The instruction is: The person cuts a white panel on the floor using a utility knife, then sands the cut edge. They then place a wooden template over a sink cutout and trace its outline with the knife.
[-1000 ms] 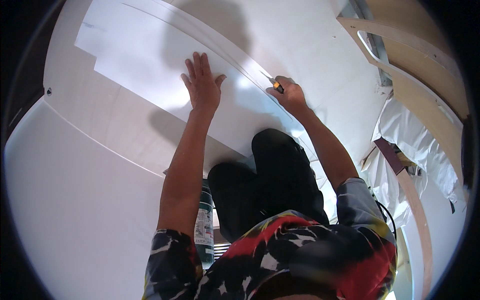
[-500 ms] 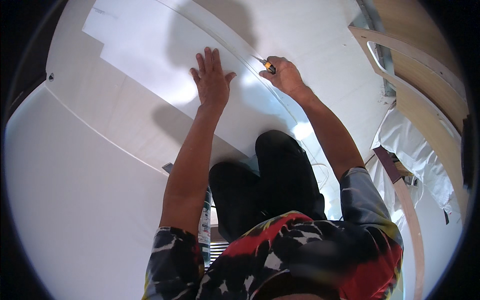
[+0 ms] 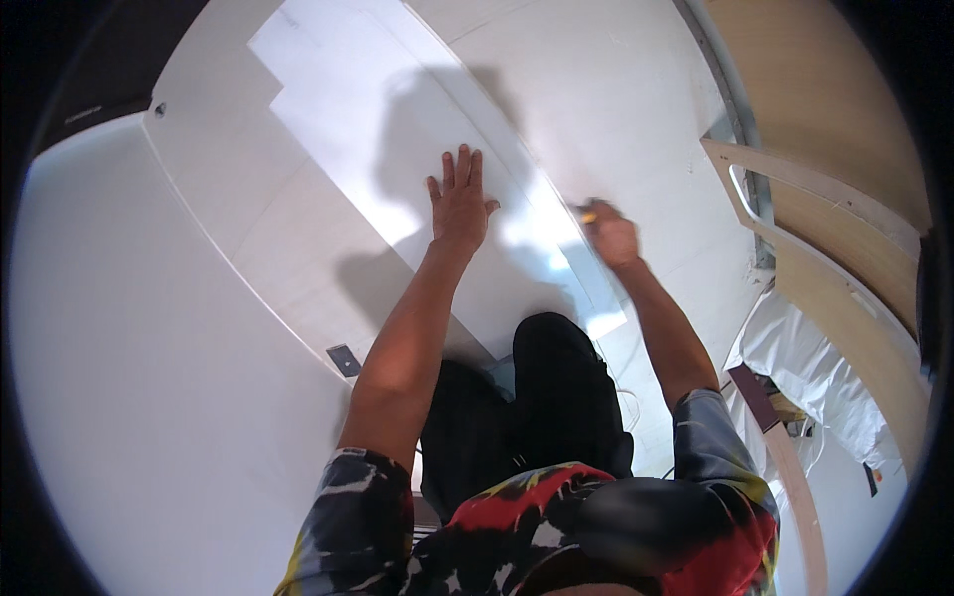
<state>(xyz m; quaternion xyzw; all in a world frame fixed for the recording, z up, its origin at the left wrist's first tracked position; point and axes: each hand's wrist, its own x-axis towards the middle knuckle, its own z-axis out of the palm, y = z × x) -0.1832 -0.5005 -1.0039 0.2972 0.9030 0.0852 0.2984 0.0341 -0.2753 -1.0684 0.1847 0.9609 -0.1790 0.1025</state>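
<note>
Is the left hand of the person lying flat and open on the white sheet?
Yes, the left hand lies palm down with its fingers spread on the white sheet, while the right hand grips a small yellow tool beside it.

At frame centre the left hand point(image 3: 459, 207) lies flat, fingers spread, on a white sheet point(image 3: 397, 149) over the white table point(image 3: 149, 397). Right of it, the blurred right hand point(image 3: 611, 233) grips a small yellow-tipped tool point(image 3: 588, 216) at the sheet's edge.

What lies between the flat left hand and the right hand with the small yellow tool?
In the head view, only bare white sheet lies between the left hand and right hand.
</note>
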